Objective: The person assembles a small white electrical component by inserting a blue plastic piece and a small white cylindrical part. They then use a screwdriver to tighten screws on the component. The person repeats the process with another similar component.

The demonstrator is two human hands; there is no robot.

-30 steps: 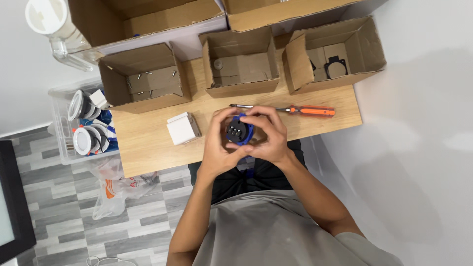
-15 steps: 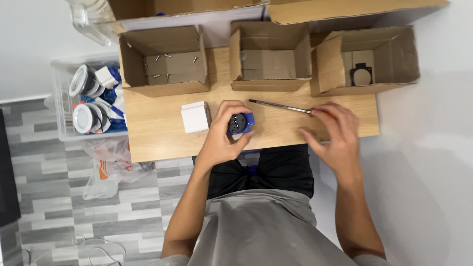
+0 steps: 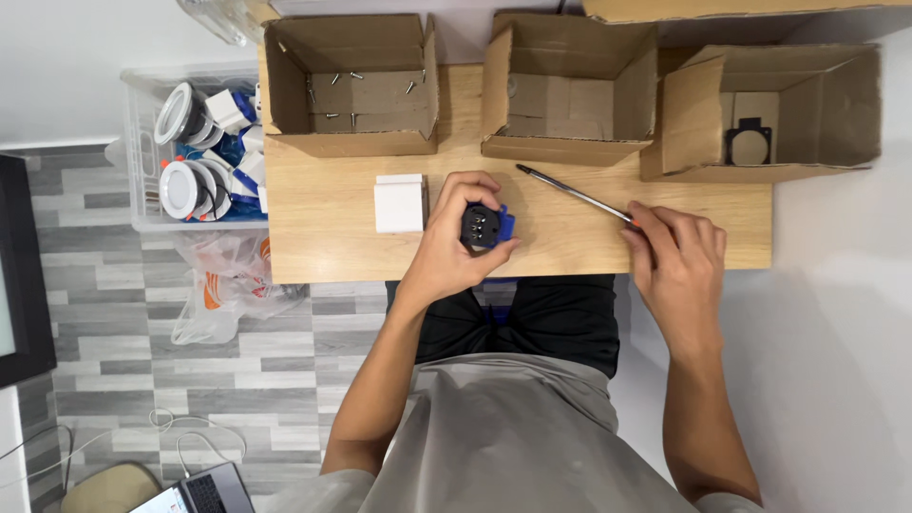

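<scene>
Grey wood-pattern floor (image 3: 142, 380) and white wall surround a light wooden table (image 3: 332, 256), taken as landmark.

3 open cardboard boxes along table's far edge: left box (image 3: 350, 142) holds loose screws; middle box (image 3: 560, 147); right box (image 3: 760, 171) holds 1 black square part (image 3: 748, 142).

Clear plastic bin (image 3: 138, 190) just off table's left edge, with round white lamp fittings inside. Crumpled plastic bag (image 3: 228, 285) on floor below the bin, near table's front-left corner.

Left hand (image 3: 456, 247) at table's front centre, fingers curled tight around a black-and-blue round plug part (image 3: 484, 226), its black face up, resting on the table.

Right hand (image 3: 679, 252) at table's front right, fingers closed over the handle of a screwdriver (image 3: 570, 193); shaft lies flat on the table, tip toward middle box.

Small white square box (image 3: 399, 203) on table, just left of left hand, not touching.
</scene>
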